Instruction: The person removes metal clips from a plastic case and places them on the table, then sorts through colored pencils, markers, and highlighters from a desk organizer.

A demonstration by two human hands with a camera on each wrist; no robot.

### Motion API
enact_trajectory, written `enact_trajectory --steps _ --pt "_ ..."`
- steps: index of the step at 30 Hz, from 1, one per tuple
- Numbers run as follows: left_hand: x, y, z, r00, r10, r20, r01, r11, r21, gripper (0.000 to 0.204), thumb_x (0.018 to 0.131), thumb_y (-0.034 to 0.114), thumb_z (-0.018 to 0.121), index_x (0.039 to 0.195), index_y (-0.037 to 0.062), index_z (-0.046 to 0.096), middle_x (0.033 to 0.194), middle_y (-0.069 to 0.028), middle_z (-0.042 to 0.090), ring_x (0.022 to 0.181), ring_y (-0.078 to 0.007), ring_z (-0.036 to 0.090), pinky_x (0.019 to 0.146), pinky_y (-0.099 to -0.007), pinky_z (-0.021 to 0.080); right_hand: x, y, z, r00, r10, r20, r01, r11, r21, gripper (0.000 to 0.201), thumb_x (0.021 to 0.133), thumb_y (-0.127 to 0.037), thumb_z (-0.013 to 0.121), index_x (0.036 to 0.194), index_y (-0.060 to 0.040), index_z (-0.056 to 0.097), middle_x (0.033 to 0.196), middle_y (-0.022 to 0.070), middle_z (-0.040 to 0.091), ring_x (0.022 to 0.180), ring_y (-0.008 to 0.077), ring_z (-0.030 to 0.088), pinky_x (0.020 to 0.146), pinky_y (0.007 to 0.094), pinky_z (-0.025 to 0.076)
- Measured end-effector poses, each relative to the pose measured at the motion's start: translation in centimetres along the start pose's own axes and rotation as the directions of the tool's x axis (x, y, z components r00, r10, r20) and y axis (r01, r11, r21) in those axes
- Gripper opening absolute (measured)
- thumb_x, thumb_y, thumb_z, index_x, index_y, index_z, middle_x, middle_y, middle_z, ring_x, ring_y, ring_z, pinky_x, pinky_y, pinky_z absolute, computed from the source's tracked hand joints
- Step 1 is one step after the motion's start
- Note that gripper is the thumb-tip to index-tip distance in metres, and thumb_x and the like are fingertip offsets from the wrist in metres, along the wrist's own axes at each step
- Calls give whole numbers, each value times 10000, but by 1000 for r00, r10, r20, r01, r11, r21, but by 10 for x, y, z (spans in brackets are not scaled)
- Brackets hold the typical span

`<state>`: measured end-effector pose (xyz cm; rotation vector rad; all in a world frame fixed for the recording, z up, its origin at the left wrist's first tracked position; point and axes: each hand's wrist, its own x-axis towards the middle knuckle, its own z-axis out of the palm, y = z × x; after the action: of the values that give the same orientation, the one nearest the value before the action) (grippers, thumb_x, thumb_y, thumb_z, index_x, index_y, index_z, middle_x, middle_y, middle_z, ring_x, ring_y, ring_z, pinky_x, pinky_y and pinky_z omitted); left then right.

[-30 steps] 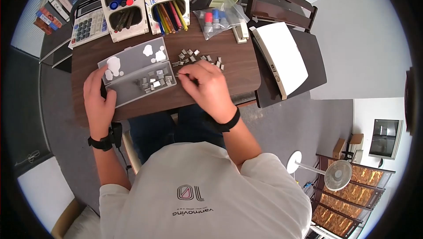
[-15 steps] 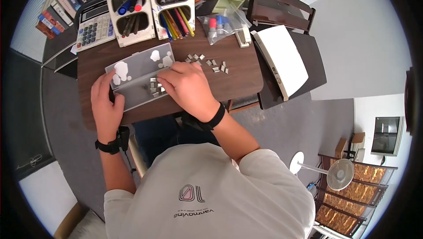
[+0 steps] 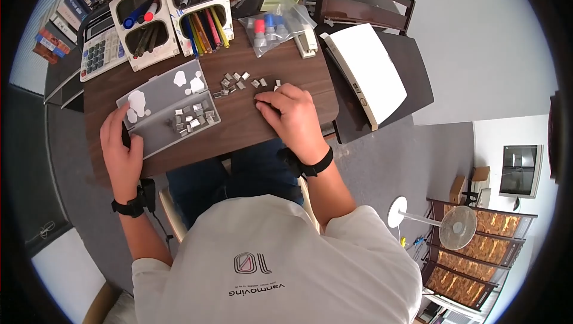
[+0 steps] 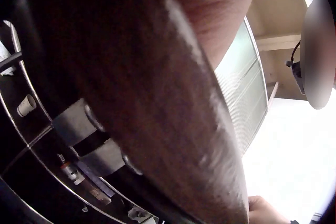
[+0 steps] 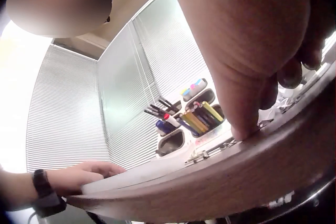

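A grey hinged case (image 3: 166, 136) lies unfolded on the brown desk, white patches on its lid and small metal pieces (image 3: 196, 116) inside its tray. My left hand (image 3: 122, 154) rests against the left end of the case, fingers at the lid and thumb by the tray. Right of the case, my right hand (image 3: 295, 122) is low over the desk, its thumb and index fingertip together on a small piece, mostly hidden. Loose metal pieces (image 3: 233, 80) lie beyond that hand. In the right wrist view, a fingertip of my right hand (image 5: 252, 50) touches the desktop.
Pen holders (image 3: 149, 25) and a calculator (image 3: 102, 52) stand along the back. A clear bag of bottles (image 3: 271, 28) and a stapler (image 3: 307, 42) lie at the back right. Past the desk's right edge is a white object (image 3: 373, 70) on a dark surface.
My right hand has left the case's tray and moved right, to the loose pieces. One of these no longer shows where it lay. My left hand has stayed at the case.
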<state>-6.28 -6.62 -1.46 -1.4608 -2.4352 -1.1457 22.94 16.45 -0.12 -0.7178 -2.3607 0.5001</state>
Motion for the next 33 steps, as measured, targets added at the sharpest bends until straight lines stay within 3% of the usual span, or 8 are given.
enact_trajectory --steps 8,10,14,21,23,27,30,33 --pt "0 0 1 1000 -19 -10 19 1000 -6 628 799 -10 582 1414 102 638 1394 -199 608 1321 -394 559 1148 -456 421 17 -31 28 994 -95 -48 96 995 5 98 850 -98 807 932 -95 753 829 46 648 829 273 653 770 411 476" --pt "1 0 1 1000 -17 -17 17 1000 1 627 798 -11 583 1412 101 639 1388 -199 611 1315 -395 562 1145 -458 424 23 -50 39 990 -139 -30 142 971 192 108 841 -98 807 927 -91 743 826 45 647 842 268 655 779 416 478" --pt "0 0 1 1000 4 -21 -4 1000 -7 617 795 -8 588 1401 94 644 1371 -198 620 1295 -398 570 1130 -463 436 31 -90 68 957 -289 14 280 937 210 90 836 -110 797 894 -102 729 857 46 639 867 256 665 794 408 473" --pt "0 1 -1 999 19 -36 -20 999 -26 607 797 -1 596 1394 90 648 1367 -200 620 1282 -402 578 1120 -457 445 34 -94 71 945 -324 41 309 929 206 101 837 -99 802 922 -117 751 821 22 634 845 232 666 757 386 458" --pt "-1 2 -2 999 10 -33 -11 1000 -18 607 799 -1 594 1396 92 648 1369 -201 619 1283 -402 578 1122 -457 443 33 -83 56 965 -262 20 256 954 155 78 834 -117 798 887 -110 742 826 32 634 849 243 665 783 396 463" --pt "-1 -1 -2 999 -18 30 18 1000 -20 624 825 -25 556 1436 84 615 1432 -195 582 1358 -385 536 1181 -434 390 24 -35 20 991 -119 -58 122 991 48 79 836 -81 799 903 -104 762 773 58 642 761 280 660 697 410 467" --pt "-1 -1 1 1000 -5 -11 5 1000 -7 627 804 -16 578 1416 105 638 1393 -196 603 1320 -391 562 1151 -443 424 9 0 0 988 26 -155 -24 1000 21 90 835 -72 809 913 -89 767 778 61 649 704 275 658 657 409 470" --pt "-1 -1 0 1000 -25 8 26 1000 -8 644 805 -20 572 1433 116 627 1404 -192 596 1336 -383 555 1159 -442 418 -2 12 -19 982 137 -134 -137 990 6 112 852 -113 827 948 -82 780 776 45 659 687 237 659 663 393 471"
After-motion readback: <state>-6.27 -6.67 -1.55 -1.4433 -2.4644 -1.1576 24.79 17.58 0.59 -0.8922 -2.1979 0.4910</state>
